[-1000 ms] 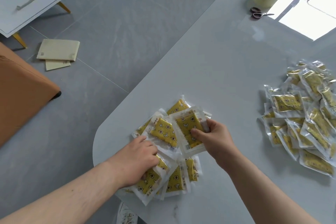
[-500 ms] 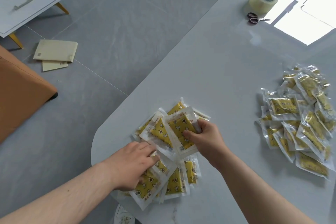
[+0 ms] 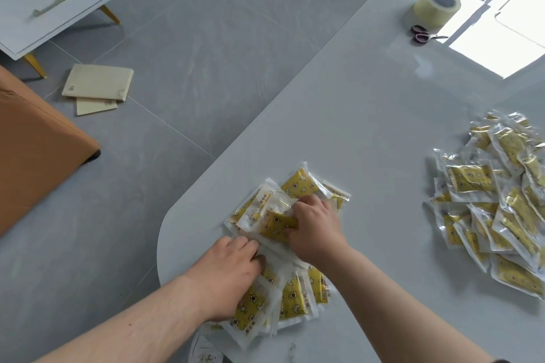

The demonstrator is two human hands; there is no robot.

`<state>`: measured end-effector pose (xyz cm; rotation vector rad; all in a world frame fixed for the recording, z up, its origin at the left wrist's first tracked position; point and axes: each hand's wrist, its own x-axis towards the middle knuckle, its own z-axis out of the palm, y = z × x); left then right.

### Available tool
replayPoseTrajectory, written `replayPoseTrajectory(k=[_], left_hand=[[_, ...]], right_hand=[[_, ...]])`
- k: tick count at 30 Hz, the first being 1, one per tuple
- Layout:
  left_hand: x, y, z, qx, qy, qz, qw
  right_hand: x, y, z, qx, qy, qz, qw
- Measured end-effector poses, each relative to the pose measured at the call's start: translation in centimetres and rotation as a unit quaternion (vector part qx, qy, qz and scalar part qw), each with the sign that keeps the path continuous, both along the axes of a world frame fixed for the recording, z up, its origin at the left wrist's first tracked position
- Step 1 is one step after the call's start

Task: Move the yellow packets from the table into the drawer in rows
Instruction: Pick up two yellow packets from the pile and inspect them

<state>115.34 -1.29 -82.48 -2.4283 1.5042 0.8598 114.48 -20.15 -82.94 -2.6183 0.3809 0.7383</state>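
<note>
As my forearms reach over the near rounded corner of the pale grey table, my left hand lies on a fan of yellow packets close to the table's edge. Its fingers are curled down and grip the nearest ones; the thumb is hidden under the hand. Just beyond it, my right hand pinches the top packet between thumb and bent fingers, over the far half of the same fan. Each packet is clear plastic with a yellow insert printed with small figures. Farther right on the table, well apart from my hands, lies a loose heap of packets. At the far end stands a roll of clear tape, with small scissors just beside it. On the grey floor to my left are an orange upholstered seat, then two tan envelopes, and farthest off a white cabinet whose drawer is closed.
</note>
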Motion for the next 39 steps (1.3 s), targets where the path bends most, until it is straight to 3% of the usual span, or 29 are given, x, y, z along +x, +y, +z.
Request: replayPoseTrajectory(k=[7, 13, 17, 21, 24, 27, 29, 30, 31, 33, 35, 36, 39], left_hand=[[0.5, -0.9, 0.6, 0.019, -0.014, 0.010, 1.000], [0.2, 0.7, 0.1, -0.017, 0.032, 0.077, 0.996], [0.3, 1.3, 0.2, -0.017, 0.030, 0.108, 0.993], [0.3, 0.9, 0.7, -0.033, 0.013, 0.093, 0.995], [0.6, 0.9, 1.3, -0.060, 0.024, 0.119, 0.991], [1.0, 1.2, 2.3, -0.066, 0.072, 0.229, 0.969], [1.3, 1.6, 2.3, -0.073, 0.140, 0.355, 0.921], [1.3, 1.9, 2.2, -0.095, 0.188, 0.433, 0.876], [1.2, 2.0, 2.1, -0.130, 0.242, 0.513, 0.813], [1.4, 2.2, 2.6, -0.197, 0.350, 0.640, 0.655], [2.0, 2.2, 3.8, -0.245, 0.427, 0.708, 0.506], [2.4, 2.1, 4.8, -0.264, 0.448, 0.722, 0.457], [4.1, 1.9, 8.7, -0.320, 0.490, 0.726, 0.362]], right_hand=[[-0.4, 0.2, -0.2, -0.014, -0.003, -0.042, 0.999], [-1.0, -0.7, 0.4, 0.079, -0.045, -0.156, 0.984], [-2.1, -1.3, 0.7, 0.149, -0.096, -0.288, 0.941], [-3.2, -1.3, 1.0, 0.268, -0.084, -0.392, 0.876], [-3.5, -1.3, 1.0, 0.281, -0.062, -0.407, 0.867], [-3.5, -1.4, 1.2, 0.302, -0.038, -0.431, 0.850], [-3.5, -1.6, 1.5, 0.345, -0.037, -0.473, 0.810], [-3.5, -1.6, 1.7, 0.369, -0.039, -0.497, 0.785], [-3.4, -1.6, 1.8, 0.390, -0.042, -0.521, 0.758], [-3.1, -1.6, 2.7, 0.427, -0.040, -0.561, 0.709], [-2.6, -1.6, 4.0, 0.443, -0.036, -0.584, 0.679], [-2.2, -1.5, 4.9, 0.450, -0.035, -0.590, 0.670], [-1.1, -1.1, 9.0, 0.478, -0.044, -0.596, 0.644]])
